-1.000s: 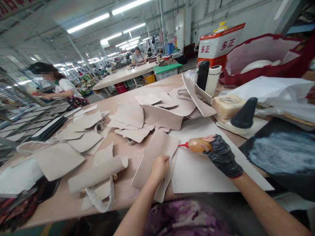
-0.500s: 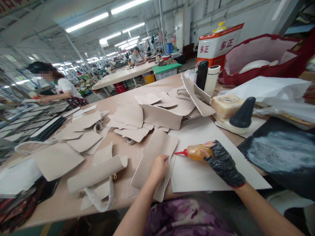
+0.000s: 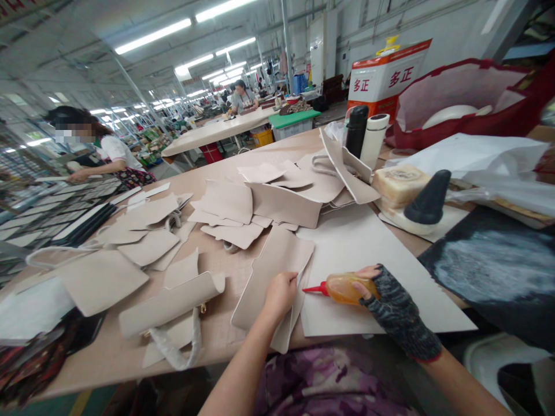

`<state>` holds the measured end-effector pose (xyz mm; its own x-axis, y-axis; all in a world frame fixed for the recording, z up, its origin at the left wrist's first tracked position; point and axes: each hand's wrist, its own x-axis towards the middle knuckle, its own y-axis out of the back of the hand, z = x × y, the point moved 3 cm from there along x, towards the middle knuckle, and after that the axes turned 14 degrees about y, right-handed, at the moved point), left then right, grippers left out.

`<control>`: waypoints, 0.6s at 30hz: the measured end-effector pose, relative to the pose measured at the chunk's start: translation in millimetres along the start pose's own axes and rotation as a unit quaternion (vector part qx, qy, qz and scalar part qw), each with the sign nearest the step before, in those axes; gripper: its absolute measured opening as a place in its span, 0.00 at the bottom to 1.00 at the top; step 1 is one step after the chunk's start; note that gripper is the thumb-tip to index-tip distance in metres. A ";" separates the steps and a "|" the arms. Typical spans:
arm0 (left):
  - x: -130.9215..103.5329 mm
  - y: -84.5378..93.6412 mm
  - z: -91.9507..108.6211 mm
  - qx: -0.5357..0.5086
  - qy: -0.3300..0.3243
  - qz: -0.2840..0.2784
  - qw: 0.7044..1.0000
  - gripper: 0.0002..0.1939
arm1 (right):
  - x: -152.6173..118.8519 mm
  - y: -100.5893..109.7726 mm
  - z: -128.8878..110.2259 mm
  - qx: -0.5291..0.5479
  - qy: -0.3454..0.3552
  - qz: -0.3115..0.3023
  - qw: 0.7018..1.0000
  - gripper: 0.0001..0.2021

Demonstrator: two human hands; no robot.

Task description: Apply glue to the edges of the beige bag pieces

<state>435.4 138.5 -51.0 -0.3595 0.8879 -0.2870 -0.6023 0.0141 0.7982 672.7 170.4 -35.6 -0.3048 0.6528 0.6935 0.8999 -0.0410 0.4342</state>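
Observation:
My left hand (image 3: 281, 294) is closed, pinching the edge of a beige leather piece (image 3: 277, 260) at the table's front. Two layers of the piece stand slightly apart below my fingers. In its dark knitted fingerless glove, my right hand (image 3: 385, 300) grips a squeeze glue bottle (image 3: 347, 287) with amber liquid inside. The bottle lies nearly level, its red nozzle pointing left, with the tip close to the leather edge. Whether the tip touches the leather I cannot tell. Under the bottle lies a large white sheet (image 3: 359, 242).
Several loose beige leather pieces (image 3: 229, 202) lie heaped ahead and to the left. A black cone-shaped cap (image 3: 429, 199), a black flask (image 3: 356, 132) and a white flask (image 3: 375, 138) stand at the right. A co-worker (image 3: 108, 150) stands at the far left.
My right hand and the glue bottle have shifted down, toward me, so the nozzle tip is lower along the leather edge. My left hand keeps its pinch in nearly the same spot.

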 end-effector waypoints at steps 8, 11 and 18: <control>-1.5 0.0 0.2 0.010 0.000 0.005 1.000 0.18 | -18.4 -4.0 -17.8 0.032 -0.018 -0.016 0.999 0.08; -2.4 1.0 0.7 0.017 0.007 0.006 1.000 0.18 | -22.9 -5.3 -22.5 0.044 -0.035 -0.022 0.998 0.06; -4.4 1.7 1.4 0.020 0.000 0.007 1.000 0.17 | -30.6 -6.2 -34.0 0.072 -0.060 -0.029 0.995 0.06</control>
<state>436.9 135.3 -47.6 -0.3684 0.8880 -0.2752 -0.5685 0.0191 0.8225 665.8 125.0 -40.0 -0.3255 0.7374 0.5918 0.9201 0.1027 0.3780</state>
